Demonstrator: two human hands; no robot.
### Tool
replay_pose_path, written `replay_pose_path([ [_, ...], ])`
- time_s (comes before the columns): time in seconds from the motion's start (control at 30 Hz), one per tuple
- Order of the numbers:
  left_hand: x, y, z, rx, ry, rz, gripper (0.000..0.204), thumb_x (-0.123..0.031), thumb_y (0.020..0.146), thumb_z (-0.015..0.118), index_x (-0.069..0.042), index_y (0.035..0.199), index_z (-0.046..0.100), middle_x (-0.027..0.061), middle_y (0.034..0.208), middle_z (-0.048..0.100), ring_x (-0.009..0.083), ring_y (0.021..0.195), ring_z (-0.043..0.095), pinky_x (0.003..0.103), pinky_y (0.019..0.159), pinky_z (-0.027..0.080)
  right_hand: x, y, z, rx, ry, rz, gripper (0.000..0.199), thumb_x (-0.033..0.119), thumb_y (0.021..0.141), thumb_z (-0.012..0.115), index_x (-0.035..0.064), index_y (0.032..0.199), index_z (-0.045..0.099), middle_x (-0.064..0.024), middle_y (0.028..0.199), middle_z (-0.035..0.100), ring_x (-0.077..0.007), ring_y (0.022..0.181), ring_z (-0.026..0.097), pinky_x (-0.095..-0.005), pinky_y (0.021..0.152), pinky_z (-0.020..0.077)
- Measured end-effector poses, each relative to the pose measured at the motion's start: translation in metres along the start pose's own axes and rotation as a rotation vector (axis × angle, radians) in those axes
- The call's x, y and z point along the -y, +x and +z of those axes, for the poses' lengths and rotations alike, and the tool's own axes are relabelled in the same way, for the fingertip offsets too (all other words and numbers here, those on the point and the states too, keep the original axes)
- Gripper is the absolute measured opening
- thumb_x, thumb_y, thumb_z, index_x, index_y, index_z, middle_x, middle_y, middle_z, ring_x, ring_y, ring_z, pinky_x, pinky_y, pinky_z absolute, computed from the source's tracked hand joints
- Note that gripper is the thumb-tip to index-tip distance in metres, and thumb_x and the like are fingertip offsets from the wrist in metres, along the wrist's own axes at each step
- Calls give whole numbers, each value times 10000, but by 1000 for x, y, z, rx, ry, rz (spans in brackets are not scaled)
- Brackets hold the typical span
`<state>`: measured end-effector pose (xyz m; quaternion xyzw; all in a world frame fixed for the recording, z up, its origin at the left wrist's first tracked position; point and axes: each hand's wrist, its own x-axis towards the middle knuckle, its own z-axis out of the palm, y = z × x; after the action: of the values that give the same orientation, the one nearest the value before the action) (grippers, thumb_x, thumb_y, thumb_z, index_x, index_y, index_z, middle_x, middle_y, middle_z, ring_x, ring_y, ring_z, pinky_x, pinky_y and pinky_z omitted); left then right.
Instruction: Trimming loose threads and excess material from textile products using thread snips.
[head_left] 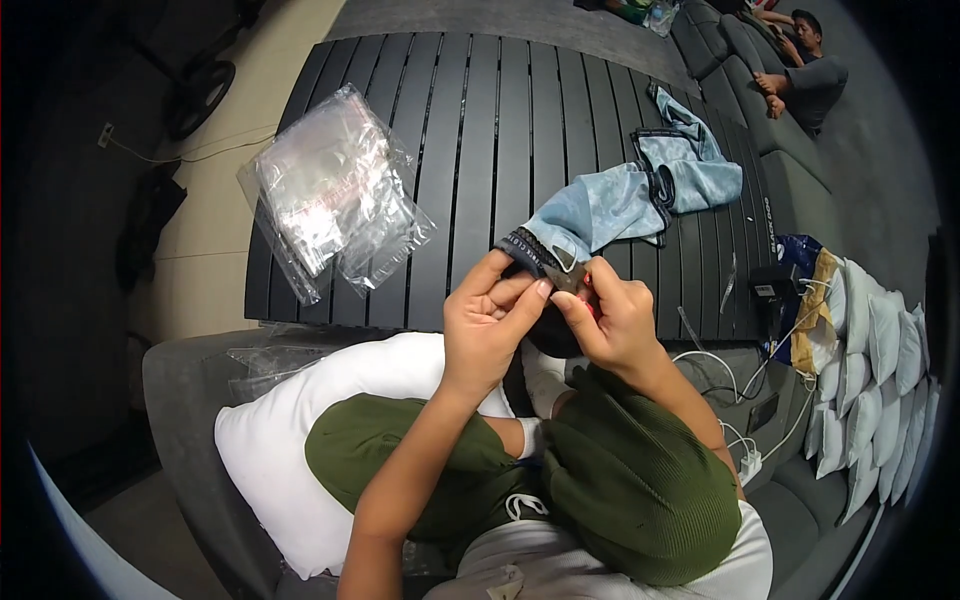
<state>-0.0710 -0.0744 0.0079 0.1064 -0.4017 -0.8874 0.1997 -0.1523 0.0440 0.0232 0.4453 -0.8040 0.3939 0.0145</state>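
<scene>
A light blue garment [600, 205] with black trim stretches across the slatted table, its near end raised at the table's front edge. My left hand [488, 325] pinches the black elastic band [522, 243] at that end, thumb against fingers. A thin white loop [567, 258] shows beside the band. Close by on the right, my right hand [618, 308] is closed at the same end of the garment. Small bits of red show between its thumb and fingers; most of that red thing is hidden, so its kind cannot be told.
Clear plastic bags [335, 190] lie piled on the left of the black slatted table [480, 130]. A white pillow [270, 470] is beside my legs. White packets [870, 370] are stacked at right, near cables and a black box [776, 283]. Another person [812, 85] sits far right.
</scene>
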Motion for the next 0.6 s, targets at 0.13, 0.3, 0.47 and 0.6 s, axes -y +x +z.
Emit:
replay_pose_path([
  [0.13,1,-1,-1,25,2,7,318,36,813,535,56,1120,450,106,935,612,76,839,551,177,749,414,2,0,-4,20,-11,21,253,187,776,610,5,695,454,-64,468,423,-186,368,451,-256,379,341],
  [0.3,2,-3,-3,30,50,26,329,37,809,539,54,1124,446,102,935,614,64,827,546,169,738,410,5,3,-1,-8,-5,28,315,223,765,638,29,655,415,-65,459,441,-215,357,467,-287,357,353],
  [0.47,-1,-2,-2,13,6,-3,336,39,802,546,50,1123,448,105,922,618,65,814,554,172,730,421,4,2,-2,8,-21,32,316,218,770,630,30,644,410,-89,465,448,-245,362,464,-299,358,350],
  [0.6,0,-1,-2,3,36,-14,336,39,799,549,50,1120,449,106,922,619,68,821,558,174,731,424,-2,-1,0,-2,-39,-1,313,216,768,631,28,650,411,-92,464,444,-249,362,461,-304,360,349],
])
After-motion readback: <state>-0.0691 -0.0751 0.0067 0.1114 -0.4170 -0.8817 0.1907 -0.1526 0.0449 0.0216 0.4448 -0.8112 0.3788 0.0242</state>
